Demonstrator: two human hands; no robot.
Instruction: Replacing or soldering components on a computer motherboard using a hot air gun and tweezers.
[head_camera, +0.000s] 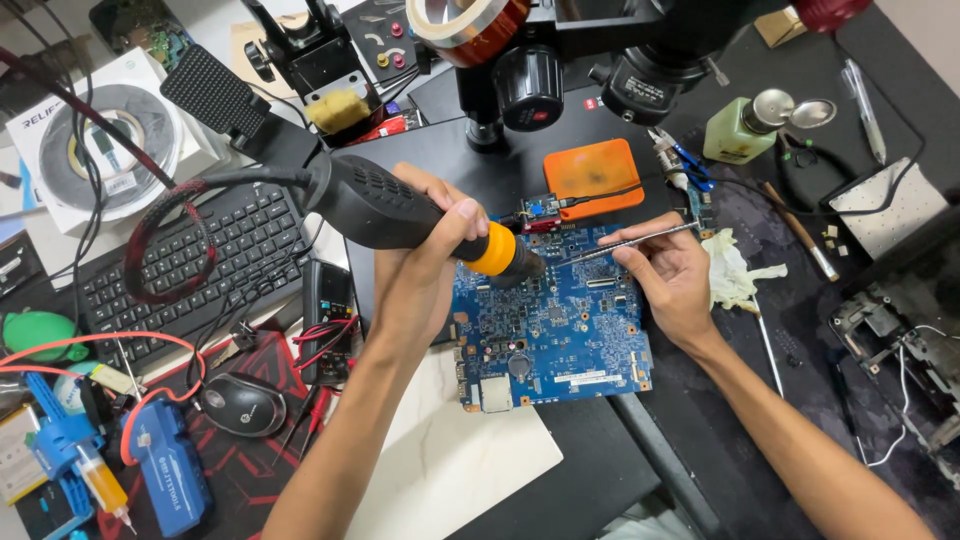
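This is an electronics repair workshop. The crowded bench (600, 480) carries a bare blue circuit board (555, 325) under the black head of a microscope (600, 50). Around it lie trade tools: a hot-air rework handle (400, 210) with an orange collar, metal tweezers (640, 238), an orange heat mat (592, 175), a green pump bottle (745, 125), a syringe (100, 485) and red probe leads (320, 345). A keyboard (190, 270) and mouse (243, 403) sit at the left edge.
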